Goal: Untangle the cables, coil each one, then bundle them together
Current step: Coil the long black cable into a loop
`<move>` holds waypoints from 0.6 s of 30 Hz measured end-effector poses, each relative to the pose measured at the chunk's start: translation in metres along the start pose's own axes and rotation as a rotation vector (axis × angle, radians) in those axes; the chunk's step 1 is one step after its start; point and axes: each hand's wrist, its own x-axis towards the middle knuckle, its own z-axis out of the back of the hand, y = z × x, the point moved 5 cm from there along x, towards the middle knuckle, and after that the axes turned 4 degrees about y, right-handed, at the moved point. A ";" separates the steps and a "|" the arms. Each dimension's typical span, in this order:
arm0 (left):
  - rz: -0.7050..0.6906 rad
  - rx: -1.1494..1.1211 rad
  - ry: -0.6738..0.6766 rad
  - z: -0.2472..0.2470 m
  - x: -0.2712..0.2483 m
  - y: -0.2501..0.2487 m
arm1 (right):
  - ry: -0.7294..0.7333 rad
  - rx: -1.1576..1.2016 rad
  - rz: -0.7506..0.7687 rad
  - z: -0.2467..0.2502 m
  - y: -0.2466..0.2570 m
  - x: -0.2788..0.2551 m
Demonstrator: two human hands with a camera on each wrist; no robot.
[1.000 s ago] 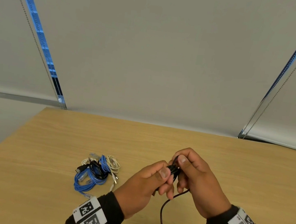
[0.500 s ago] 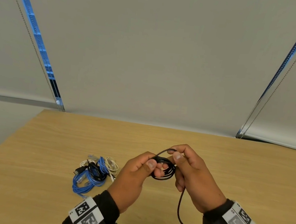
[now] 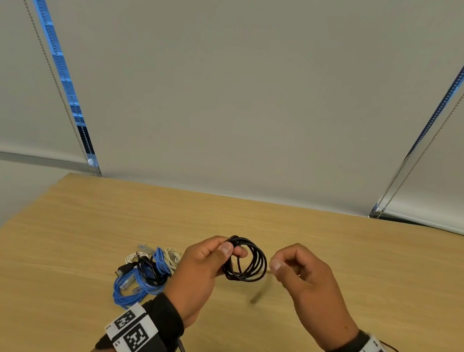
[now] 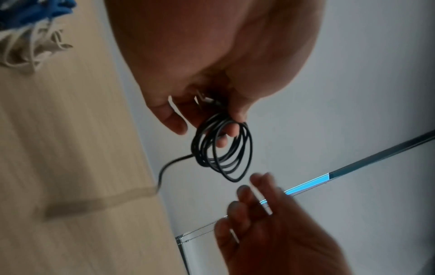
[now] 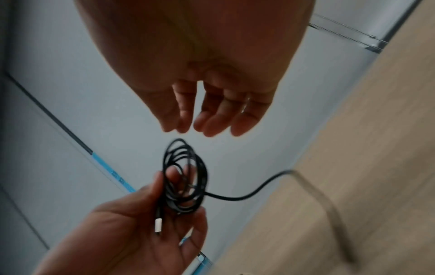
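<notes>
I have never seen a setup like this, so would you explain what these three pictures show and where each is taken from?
There is no machine: a person works with two bare hands, and each wrist wears a band with printed markers and a camera. The wide picture comes from a camera on the person's head, looking down at a wooden table in front of grey window blinds. The other two come from the wrist cameras, each looking along its hand at the fingers. The left hand pinches a black cable wound into a coil above the table; its loose end trails away, blurred. The right hand is beside the coil, fingers loosely curled, holding nothing. A bundle of blue, white and black cables lies on the table to the left.
</notes>
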 end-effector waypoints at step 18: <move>-0.107 0.509 -0.156 0.012 -0.006 0.010 | 0.339 0.355 -0.273 -0.040 -0.016 -0.008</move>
